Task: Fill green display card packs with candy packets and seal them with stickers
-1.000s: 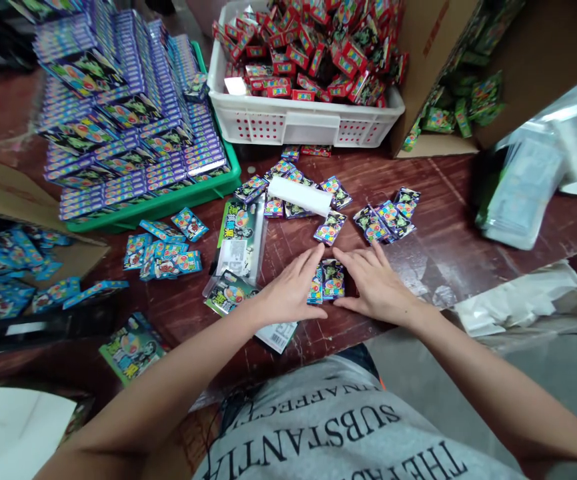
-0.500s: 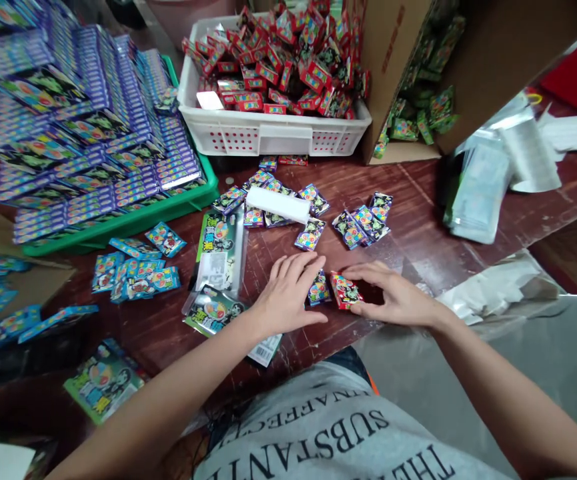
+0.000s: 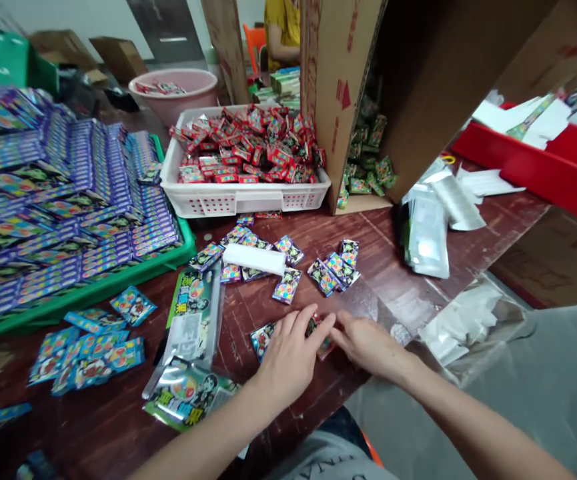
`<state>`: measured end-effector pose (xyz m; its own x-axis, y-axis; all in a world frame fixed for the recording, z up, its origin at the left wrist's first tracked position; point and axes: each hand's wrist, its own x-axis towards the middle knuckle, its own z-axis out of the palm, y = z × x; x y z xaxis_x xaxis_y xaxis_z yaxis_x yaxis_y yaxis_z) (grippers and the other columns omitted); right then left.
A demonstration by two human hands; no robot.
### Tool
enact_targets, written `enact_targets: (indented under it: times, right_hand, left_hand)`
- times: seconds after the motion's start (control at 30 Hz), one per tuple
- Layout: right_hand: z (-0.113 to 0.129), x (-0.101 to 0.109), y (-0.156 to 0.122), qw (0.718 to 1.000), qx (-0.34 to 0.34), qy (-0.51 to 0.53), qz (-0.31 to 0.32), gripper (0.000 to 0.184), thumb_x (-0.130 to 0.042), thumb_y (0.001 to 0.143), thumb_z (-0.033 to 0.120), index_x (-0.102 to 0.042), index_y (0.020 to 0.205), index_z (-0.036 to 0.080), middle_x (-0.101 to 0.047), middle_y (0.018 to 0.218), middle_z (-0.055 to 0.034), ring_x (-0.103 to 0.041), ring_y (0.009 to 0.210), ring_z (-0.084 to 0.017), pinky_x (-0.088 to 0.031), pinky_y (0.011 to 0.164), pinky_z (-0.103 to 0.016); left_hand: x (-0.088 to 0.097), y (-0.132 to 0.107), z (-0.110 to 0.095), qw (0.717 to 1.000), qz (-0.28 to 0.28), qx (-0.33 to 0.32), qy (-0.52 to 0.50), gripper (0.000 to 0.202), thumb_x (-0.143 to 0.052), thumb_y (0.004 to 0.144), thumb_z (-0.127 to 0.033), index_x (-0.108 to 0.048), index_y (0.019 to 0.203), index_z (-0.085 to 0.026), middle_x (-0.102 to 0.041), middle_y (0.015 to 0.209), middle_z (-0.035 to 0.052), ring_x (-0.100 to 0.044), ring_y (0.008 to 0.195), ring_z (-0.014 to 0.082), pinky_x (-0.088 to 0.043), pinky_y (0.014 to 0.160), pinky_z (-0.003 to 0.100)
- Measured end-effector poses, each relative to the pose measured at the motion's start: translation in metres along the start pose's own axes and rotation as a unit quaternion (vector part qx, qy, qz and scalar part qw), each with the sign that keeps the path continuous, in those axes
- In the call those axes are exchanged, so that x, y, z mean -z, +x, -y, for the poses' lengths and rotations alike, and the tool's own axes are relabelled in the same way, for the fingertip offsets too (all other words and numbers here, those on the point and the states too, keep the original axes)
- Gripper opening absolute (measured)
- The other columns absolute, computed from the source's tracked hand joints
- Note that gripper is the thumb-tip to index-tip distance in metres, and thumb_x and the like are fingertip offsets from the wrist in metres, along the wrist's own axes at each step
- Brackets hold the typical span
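My left hand (image 3: 293, 347) lies low over the table, fingers stretched forward and thumb apart. A small blue packet (image 3: 261, 339) sticks out from beneath its outer side. My right hand (image 3: 371, 343) is closed, its thumb and fingertips pinching a small red packet (image 3: 324, 348). That packet is mostly covered by both hands, and the left thumb is against or very near it. Beyond the hands lie several loose purple packets (image 3: 324, 277), with a folded white strip (image 3: 253, 259) on top of some. Printed green-and-black pouches (image 3: 188, 393) are to the left of my left hand.
A green tray (image 3: 185, 243) of stacked purple packets stands at the left. Loose blue packets (image 3: 101, 360) lie before it. At the back are a white basket (image 3: 258, 200) of red packets and a cardboard box (image 3: 341, 107). Clear pouches (image 3: 427, 233) lie at the right.
My hands have come closer together, with the red packet between them. A blue packet now shows by my left hand. The head view has tilted up, showing more of the room behind.
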<state>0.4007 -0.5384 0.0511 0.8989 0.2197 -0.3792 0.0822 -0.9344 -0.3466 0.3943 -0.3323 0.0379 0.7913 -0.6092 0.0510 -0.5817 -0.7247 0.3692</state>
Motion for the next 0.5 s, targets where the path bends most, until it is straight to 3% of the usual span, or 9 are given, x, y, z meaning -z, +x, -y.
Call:
enact_targets:
  times: [0.1,0.13,0.2,0.27,0.33,0.37,0.43,0.5]
  right_hand:
    - [-0.027,0.050,0.040,0.991,0.025,0.018,-0.133,0.039,-0.037,0.104,0.053,-0.061,0.098,0.023,-0.074,0.088,-0.0042,-0.072,0.078,-0.019,-0.051,0.070,-0.027]
    - [-0.038,0.071,0.062,0.977,-0.019,-0.023,-0.211,0.037,-0.040,0.102,0.053,-0.062,0.101,0.022,-0.074,0.091,-0.0053,-0.071,0.080,-0.020,-0.052,0.072,-0.028]
    - [-0.059,0.114,0.113,0.958,-0.061,-0.054,-0.275,0.040,-0.046,0.100,0.043,-0.055,0.126,0.014,-0.070,0.115,-0.0167,-0.068,0.102,-0.028,-0.052,0.086,-0.038]
    - [-0.076,0.148,0.165,0.948,-0.076,-0.080,-0.297,0.062,-0.059,0.091,0.032,-0.039,0.145,0.009,-0.052,0.144,-0.0245,-0.051,0.131,-0.037,-0.046,0.100,-0.048]
    - [-0.089,0.170,0.208,0.946,-0.097,-0.100,-0.293,0.075,-0.064,0.086,0.025,-0.032,0.152,0.009,-0.032,0.159,-0.0272,-0.032,0.144,-0.044,-0.037,0.107,-0.059]
    - [-0.094,0.177,0.225,0.948,-0.107,-0.107,-0.281,0.075,-0.065,0.085,0.022,-0.033,0.151,0.008,-0.030,0.159,-0.0285,-0.029,0.144,-0.046,-0.034,0.107,-0.062]
    - [-0.101,0.183,0.247,0.953,-0.114,-0.121,-0.254,0.065,-0.063,0.086,0.019,-0.042,0.145,0.003,-0.041,0.151,-0.0302,-0.033,0.141,-0.046,-0.030,0.107,-0.064]
    - [-0.108,0.183,0.256,0.956,-0.108,-0.138,-0.236,0.053,-0.059,0.091,0.022,-0.049,0.137,-0.002,-0.050,0.141,-0.0308,-0.036,0.138,-0.043,-0.026,0.109,-0.062]
  left_hand:
    - [0.002,0.003,0.004,1.000,-0.016,-0.002,0.002,0.062,-0.048,0.096,-0.015,-0.036,0.155,-0.031,-0.040,0.154,0.0154,-0.050,0.127,0.0324,-0.048,0.102,0.053]
    - [0.003,0.004,0.005,1.000,-0.014,-0.011,-0.002,0.057,-0.050,0.098,-0.022,-0.040,0.153,-0.031,-0.038,0.156,0.0153,-0.048,0.130,0.0336,-0.048,0.103,0.055]
    - [0.004,0.003,0.005,0.999,0.006,-0.038,-0.010,0.048,-0.055,0.098,-0.040,-0.050,0.145,-0.032,-0.037,0.158,0.0134,-0.045,0.135,0.0356,-0.046,0.104,0.058]
    - [0.002,0.001,0.005,0.998,0.034,-0.059,-0.014,0.046,-0.061,0.093,-0.051,-0.059,0.134,-0.031,-0.037,0.159,0.0116,-0.043,0.138,0.0360,-0.043,0.107,0.061]
    - [0.000,-0.004,0.006,0.996,0.052,-0.070,-0.017,0.040,-0.066,0.090,-0.054,-0.066,0.119,-0.026,-0.036,0.160,0.0107,-0.041,0.141,0.0343,-0.037,0.113,0.061]
    - [-0.002,-0.006,0.007,0.996,0.055,-0.073,-0.018,0.037,-0.068,0.089,-0.052,-0.067,0.113,-0.025,-0.034,0.162,0.0103,-0.040,0.143,0.0331,-0.034,0.117,0.059]
    - [-0.004,-0.009,0.009,0.996,0.049,-0.072,-0.019,0.035,-0.072,0.087,-0.049,-0.067,0.111,-0.023,-0.030,0.164,0.0102,-0.035,0.147,0.0317,-0.028,0.122,0.056]
    - [-0.002,-0.011,0.014,0.998,0.035,-0.047,-0.015,0.051,-0.077,0.082,-0.050,-0.063,0.123,-0.023,-0.028,0.165,0.0126,-0.031,0.149,0.0331,-0.024,0.123,0.056]
